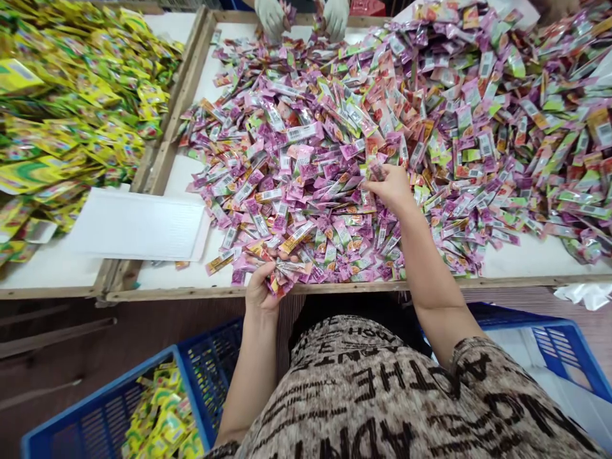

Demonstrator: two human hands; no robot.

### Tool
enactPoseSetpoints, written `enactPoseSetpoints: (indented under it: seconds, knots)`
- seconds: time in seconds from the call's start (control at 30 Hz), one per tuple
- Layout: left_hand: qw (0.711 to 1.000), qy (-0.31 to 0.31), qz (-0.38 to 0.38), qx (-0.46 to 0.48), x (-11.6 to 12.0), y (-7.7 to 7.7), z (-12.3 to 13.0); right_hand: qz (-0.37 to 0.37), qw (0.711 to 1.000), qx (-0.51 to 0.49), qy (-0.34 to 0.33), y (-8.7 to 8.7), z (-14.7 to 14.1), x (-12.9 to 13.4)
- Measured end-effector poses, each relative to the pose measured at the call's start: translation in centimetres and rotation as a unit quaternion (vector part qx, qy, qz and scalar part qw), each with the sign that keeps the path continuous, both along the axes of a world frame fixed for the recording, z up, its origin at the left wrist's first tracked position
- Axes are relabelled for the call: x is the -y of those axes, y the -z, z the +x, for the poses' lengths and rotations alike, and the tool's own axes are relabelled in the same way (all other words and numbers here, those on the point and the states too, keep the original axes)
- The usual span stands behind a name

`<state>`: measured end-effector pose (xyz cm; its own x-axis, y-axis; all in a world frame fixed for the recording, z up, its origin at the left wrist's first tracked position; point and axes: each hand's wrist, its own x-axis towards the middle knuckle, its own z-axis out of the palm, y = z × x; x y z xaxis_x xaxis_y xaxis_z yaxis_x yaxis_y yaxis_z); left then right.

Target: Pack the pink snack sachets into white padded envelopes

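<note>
A wide heap of small purple, pink and green stick packets (306, 172) covers the white tabletop. My left hand (264, 284), near the table's front edge, is closed around a bunch of stick packets (287, 271) that fan out past the fingers. Further in, my right hand (393, 186) reaches onto the heap, thumb and fingers pinched on a stick packet (375, 169). Its fingertips partly hide that packet, and others lie right against them.
Yellow packets (95, 95) fill the left section beyond a wooden divider (179, 95). White sheets (138, 223) lie across its front end. Opposite, another person's gloved hands (272, 18) handle packets. Below stand blue crates (102, 398), one holding yellow packets, with another crate (568, 350) at right.
</note>
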<state>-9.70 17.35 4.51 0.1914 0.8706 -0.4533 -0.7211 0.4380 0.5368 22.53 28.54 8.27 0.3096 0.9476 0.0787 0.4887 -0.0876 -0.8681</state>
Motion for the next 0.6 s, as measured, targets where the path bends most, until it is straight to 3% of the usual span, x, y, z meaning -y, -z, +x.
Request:
enactPoseSetpoints:
  seconds: [0.1,0.17,0.27,0.37,0.43,0.5,0.6]
  knots:
    - [1.000,-0.005,-0.005,0.005,0.6,0.5,-0.8,0.038,0.983,-0.175,0.028,-1.0,2.2,2.8]
    - [1.000,-0.012,-0.012,0.000,1.0,0.9,-1.5,0.078,0.966,-0.235,0.080,-1.3,5.1,5.4]
    - [1.000,0.006,-0.016,-0.018,1.0,1.2,-1.7,0.146,0.937,-0.227,0.223,-0.7,9.9,8.9]
    - [0.998,0.053,-0.012,-0.019,0.5,0.8,-0.4,0.140,0.912,-0.178,0.342,1.0,12.9,10.4]
    - [0.996,0.082,-0.015,-0.009,0.3,0.4,1.2,0.087,0.929,-0.126,0.338,2.4,13.2,9.7]
    - [0.994,0.105,-0.019,0.005,0.5,0.1,2.7,0.009,0.955,-0.040,0.292,3.3,12.4,8.1]
    - [0.991,0.132,-0.026,0.012,1.1,0.1,4.4,-0.057,0.967,0.023,0.247,3.6,10.7,6.3]
